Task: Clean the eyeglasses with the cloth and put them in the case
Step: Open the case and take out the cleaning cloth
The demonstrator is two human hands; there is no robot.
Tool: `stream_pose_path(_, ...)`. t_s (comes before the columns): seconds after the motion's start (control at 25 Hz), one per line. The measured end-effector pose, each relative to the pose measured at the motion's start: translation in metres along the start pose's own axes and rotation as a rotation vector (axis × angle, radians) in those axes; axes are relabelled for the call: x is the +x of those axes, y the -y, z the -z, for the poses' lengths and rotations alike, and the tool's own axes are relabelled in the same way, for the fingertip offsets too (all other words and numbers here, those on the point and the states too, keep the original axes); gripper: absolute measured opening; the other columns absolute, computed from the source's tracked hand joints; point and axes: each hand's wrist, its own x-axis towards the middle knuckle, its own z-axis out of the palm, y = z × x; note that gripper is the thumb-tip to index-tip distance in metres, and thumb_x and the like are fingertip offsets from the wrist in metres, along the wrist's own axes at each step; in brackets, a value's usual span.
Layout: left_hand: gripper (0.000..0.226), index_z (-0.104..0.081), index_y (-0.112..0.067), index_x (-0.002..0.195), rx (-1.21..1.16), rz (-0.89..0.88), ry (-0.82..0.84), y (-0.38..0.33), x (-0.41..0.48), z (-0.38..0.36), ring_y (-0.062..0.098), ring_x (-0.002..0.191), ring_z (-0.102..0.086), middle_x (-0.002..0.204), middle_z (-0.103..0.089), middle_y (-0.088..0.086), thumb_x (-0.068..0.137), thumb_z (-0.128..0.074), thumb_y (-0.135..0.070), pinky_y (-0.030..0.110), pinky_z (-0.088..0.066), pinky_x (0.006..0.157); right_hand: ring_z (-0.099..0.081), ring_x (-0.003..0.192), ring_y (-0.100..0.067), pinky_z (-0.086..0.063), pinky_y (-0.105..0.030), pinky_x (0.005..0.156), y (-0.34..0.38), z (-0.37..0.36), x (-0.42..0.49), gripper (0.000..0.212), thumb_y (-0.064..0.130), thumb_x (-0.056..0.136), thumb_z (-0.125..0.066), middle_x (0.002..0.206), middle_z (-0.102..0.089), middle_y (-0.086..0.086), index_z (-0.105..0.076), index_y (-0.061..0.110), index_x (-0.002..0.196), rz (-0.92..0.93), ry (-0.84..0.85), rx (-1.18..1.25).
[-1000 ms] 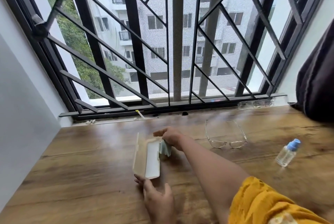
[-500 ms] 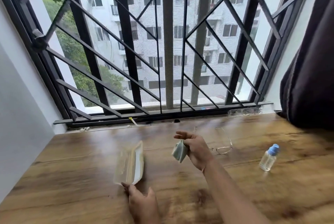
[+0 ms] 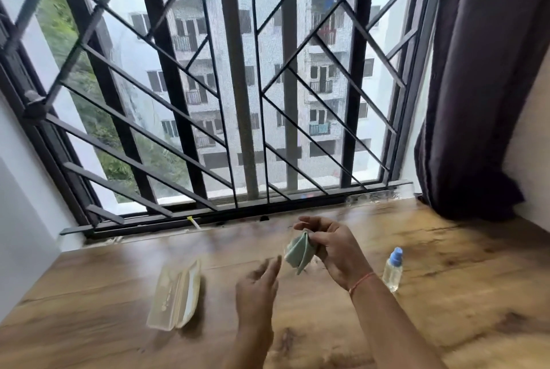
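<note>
My right hand (image 3: 333,249) is raised above the wooden table (image 3: 446,294) and pinches a folded pale green cloth (image 3: 297,251). My left hand (image 3: 259,288) hovers just below and left of the cloth, fingers relaxed and holding nothing. The beige eyeglass case (image 3: 175,297) lies on the table to the left, its lid nearly down. The eyeglasses are hidden behind my right hand and the cloth.
A small clear spray bottle with a blue cap (image 3: 393,269) stands on the table right of my right wrist. A barred window (image 3: 238,100) runs along the far edge. A dark curtain (image 3: 482,100) hangs at the right.
My right hand lifted the cloth out of the case and up to the right. My left hand let go of the case and rose toward the cloth. The case lid dropped nearly closed.
</note>
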Motion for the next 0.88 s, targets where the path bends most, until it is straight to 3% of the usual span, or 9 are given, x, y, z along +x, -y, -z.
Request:
stream_pose_path(0.08, 0.027, -0.066, 0.004, 0.088, 0.006, 0.068, 0.219, -0.015, -0.009, -0.022, 0.021, 0.076, -0.059, 0.078, -0.063, 0.015, 0.079, -0.067, -0.022, 0.028, -0.049, 0.068, -0.066, 0.077, -0.017, -0.055, -0.023, 0.069, 0.010, 0.002, -0.004, 0.032, -0.019, 0.083, -0.040, 0.093, -0.068, -0.016, -0.061, -0.006, 0.104, 0.039, 0.022, -0.025)
stream_pose_path(0.2, 0.012, -0.067, 0.001, 0.086, 0.048, 0.065, 0.269, -0.031, -0.001, -0.036, 0.021, 0.067, -0.063, 0.076, -0.067, 0.015, 0.083, -0.062, -0.009, 0.028, -0.051, 0.061, -0.067, 0.075, -0.020, -0.057, -0.025, 0.069, 0.020, 0.004, -0.007, 0.034, -0.022, 0.080, -0.042, 0.087, -0.068, -0.016, -0.063, -0.004, 0.099, 0.067, 0.032, -0.024)
stream_pose_path(0.32, 0.010, -0.067, -0.002, 0.078, 0.137, -0.009, 0.189, -0.046, 0.008, -0.042, 0.018, 0.060, -0.064, 0.073, -0.067, 0.015, 0.079, -0.061, 0.006, 0.023, -0.054, 0.055, -0.067, 0.074, -0.019, -0.055, -0.023, 0.065, 0.025, 0.005, -0.006, 0.036, -0.024, 0.076, -0.044, 0.084, -0.068, -0.017, -0.065, -0.002, 0.095, 0.102, 0.024, -0.026)
stream_pose_path(0.56, 0.010, -0.067, 0.003, 0.087, 0.107, -0.084, 0.158, -0.059, 0.019, -0.041, 0.019, 0.061, -0.065, 0.076, -0.068, 0.017, 0.077, -0.065, 0.005, 0.023, -0.055, 0.053, -0.066, 0.077, -0.022, -0.055, -0.026, 0.066, 0.025, 0.000, -0.004, 0.028, -0.019, 0.074, -0.057, 0.084, -0.069, -0.017, -0.068, 0.002, 0.090, 0.181, -0.061, -0.101)
stream_pose_path(0.76, 0.009, -0.069, 0.001, 0.080, 0.105, -0.093, 0.173, -0.069, 0.023, -0.045, 0.015, 0.051, -0.063, 0.065, -0.067, 0.011, 0.073, -0.067, 0.005, 0.019, -0.051, 0.048, -0.066, 0.064, -0.015, -0.053, -0.020, 0.059, 0.032, 0.001, 0.002, 0.023, -0.016, 0.069, -0.066, 0.066, -0.071, -0.006, -0.071, 0.006, 0.074, 0.250, -0.130, -0.157)
stream_pose_path(0.88, 0.014, -0.069, -0.003, 0.074, 0.105, -0.122, 0.168, -0.072, 0.028, -0.047, 0.019, 0.056, -0.054, 0.060, -0.062, 0.012, 0.073, -0.065, 0.010, 0.021, -0.048, 0.054, -0.064, 0.058, -0.008, -0.051, -0.017, 0.057, 0.035, 0.002, 0.006, 0.027, -0.020, 0.068, -0.063, 0.059, -0.070, 0.001, -0.071, 0.006, 0.069, 0.292, -0.168, -0.218)
